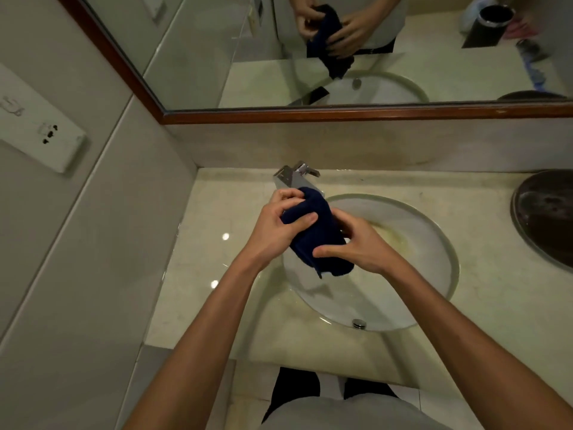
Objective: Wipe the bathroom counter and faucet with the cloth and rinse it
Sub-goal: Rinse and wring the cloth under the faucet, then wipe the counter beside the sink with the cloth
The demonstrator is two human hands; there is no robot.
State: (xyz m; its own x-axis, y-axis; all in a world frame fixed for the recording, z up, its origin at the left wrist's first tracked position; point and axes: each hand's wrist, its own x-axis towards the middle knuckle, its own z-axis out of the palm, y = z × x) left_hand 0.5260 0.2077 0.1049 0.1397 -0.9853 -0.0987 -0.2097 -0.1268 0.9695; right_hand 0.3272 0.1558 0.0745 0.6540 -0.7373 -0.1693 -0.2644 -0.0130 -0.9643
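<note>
Both hands, left hand point(273, 225) and right hand point(356, 243), grip the bunched dark navy terry cloth point(316, 234) over the round white basin point(434, 243), just before the chrome faucet point(294, 176). Risk: wringing off-centre would drip onto the cream marble counter point(217, 231).

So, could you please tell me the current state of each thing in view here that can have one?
cloth: dark blue, bunched up, held over the basin by both hands.
left hand: gripping the cloth's upper end.
right hand: gripping the cloth's lower end.
faucet: no running water visible.
sink basin: unfilled, yellowish stain near the middle.
counter: glossy, reflecting lights.
round dark tray: lying flat at the counter's right edge.
</note>
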